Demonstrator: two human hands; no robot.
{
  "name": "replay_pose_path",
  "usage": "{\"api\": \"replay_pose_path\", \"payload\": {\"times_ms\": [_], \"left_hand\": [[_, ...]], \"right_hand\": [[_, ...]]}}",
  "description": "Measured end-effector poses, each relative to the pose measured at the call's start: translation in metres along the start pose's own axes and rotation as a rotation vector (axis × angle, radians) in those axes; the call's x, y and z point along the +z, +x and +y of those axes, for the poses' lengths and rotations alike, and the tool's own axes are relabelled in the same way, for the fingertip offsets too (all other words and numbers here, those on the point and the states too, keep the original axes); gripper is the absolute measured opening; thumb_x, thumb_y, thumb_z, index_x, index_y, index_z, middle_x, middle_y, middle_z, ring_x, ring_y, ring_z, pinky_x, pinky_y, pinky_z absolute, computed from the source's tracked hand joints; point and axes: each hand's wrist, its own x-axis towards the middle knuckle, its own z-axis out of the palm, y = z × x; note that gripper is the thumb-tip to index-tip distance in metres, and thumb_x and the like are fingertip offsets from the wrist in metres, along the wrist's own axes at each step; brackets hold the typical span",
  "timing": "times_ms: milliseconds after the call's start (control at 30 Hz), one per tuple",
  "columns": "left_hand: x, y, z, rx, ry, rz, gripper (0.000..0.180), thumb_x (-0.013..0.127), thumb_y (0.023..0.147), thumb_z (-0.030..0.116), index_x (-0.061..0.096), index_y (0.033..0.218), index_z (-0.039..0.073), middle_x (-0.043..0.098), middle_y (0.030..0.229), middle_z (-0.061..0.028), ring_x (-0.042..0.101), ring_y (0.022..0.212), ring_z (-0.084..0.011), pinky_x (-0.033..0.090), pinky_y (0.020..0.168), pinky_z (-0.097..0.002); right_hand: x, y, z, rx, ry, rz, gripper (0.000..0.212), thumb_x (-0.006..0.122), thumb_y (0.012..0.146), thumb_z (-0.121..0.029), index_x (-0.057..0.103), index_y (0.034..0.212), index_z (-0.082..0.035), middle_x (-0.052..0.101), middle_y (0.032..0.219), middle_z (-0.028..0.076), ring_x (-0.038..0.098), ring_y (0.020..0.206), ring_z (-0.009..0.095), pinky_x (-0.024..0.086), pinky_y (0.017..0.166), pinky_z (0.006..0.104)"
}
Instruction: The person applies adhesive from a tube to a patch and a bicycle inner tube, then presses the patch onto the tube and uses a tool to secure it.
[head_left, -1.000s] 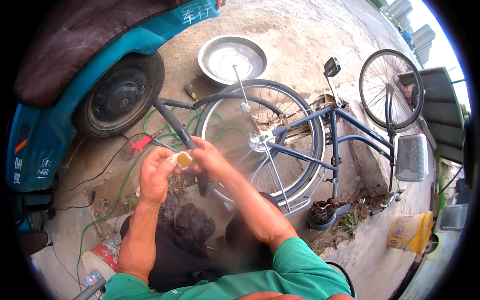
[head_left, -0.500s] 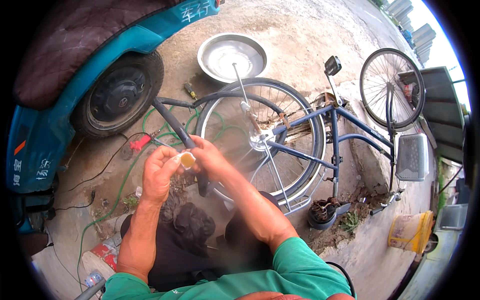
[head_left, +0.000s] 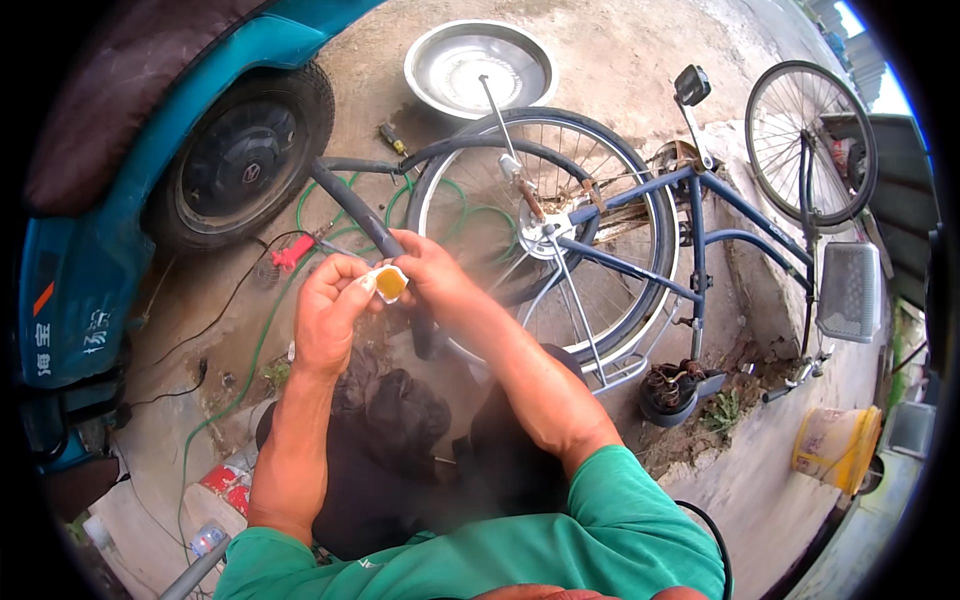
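Observation:
A small patch (head_left: pixel 391 284), amber on its face with a white backing around the edge, is between my hands. My left hand (head_left: pixel 330 312) pinches the patch's left side between thumb and fingers. My right hand (head_left: pixel 437 277) is closed at the patch's other side and over a black inner tube (head_left: pixel 358 212); its fingertips are partly hidden. The tube hangs out of the rear wheel (head_left: pixel 640 190) of a blue bicycle (head_left: pixel 750 212) lying over on the ground. Below the right hand, the tube's lower end (head_left: pixel 424 338) shows in front of my knees.
A teal vehicle (head_left: pixel 90 290) with a black wheel (head_left: pixel 250 165) stands at left. Nearby lie a red-handled tool (head_left: pixel 292 252), a green hose (head_left: pixel 245 385) and a screwdriver (head_left: pixel 392 139). A metal basin (head_left: pixel 430 52) is behind the wheel; a yellow bucket (head_left: pixel 838 447) stands at right.
My view has shifted, so the scene sits higher and further right. The patch has tilted a little between my fingers. Both hands keep their hold.

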Motion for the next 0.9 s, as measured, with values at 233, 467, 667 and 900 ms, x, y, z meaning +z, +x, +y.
{"api": "replay_pose_path", "payload": {"times_ms": [233, 467, 667, 900], "left_hand": [[-0.0032, 0.0016, -0.0034, -0.009, -0.008, 0.005, 0.010, 0.064, 0.095, 0.011, 0.061, 0.100, 0.003, 0.069, 0.091, -0.0045, 0.062, 0.076, -0.0079, 0.049, 0.073, -0.0238], [-0.0016, 0.0019, -0.0037, -0.019, 0.010, 0.010, 0.009, 0.064, 0.095, 0.010, 0.061, 0.099, 0.003, 0.069, 0.091, -0.0041, 0.062, 0.076, -0.0079, 0.049, 0.072, -0.0241], [-0.0005, 0.0011, -0.0039, -0.020, 0.022, 0.008, 0.009, 0.064, 0.095, 0.010, 0.060, 0.099, 0.003, 0.068, 0.091, -0.0048, 0.061, 0.075, -0.0090, 0.049, 0.072, -0.0248], [-0.0028, 0.0014, -0.0038, -0.019, 0.037, 0.004, 0.010, 0.064, 0.095, 0.012, 0.059, 0.099, 0.004, 0.067, 0.092, -0.0055, 0.060, 0.075, -0.0108, 0.049, 0.072, -0.0258]], "right_hand": [[-0.0003, -0.0011, -0.0014, 0.026, -0.006, -0.006, 0.057, 0.063, 0.091, -0.012, 0.043, 0.143, -0.001, 0.067, 0.100, 0.006, 0.062, 0.070, 0.008, 0.045, 0.052, 0.0194], [-0.0050, 0.0015, 0.0026, 0.024, 0.001, -0.033, 0.060, 0.065, 0.092, -0.017, 0.042, 0.145, -0.004, 0.066, 0.104, 0.006, 0.064, 0.081, 0.010, 0.048, 0.055, 0.0205], [-0.0049, 0.0013, 0.0044, 0.019, -0.040, -0.023, 0.062, 0.064, 0.092, -0.019, 0.040, 0.147, -0.004, 0.066, 0.108, 0.007, 0.065, 0.089, 0.012, 0.052, 0.059, 0.0224], [-0.0016, 0.0012, 0.0037, 0.008, -0.053, -0.001, 0.059, 0.062, 0.093, -0.016, 0.041, 0.147, -0.004, 0.067, 0.107, 0.008, 0.065, 0.084, 0.011, 0.049, 0.055, 0.0221]]}}
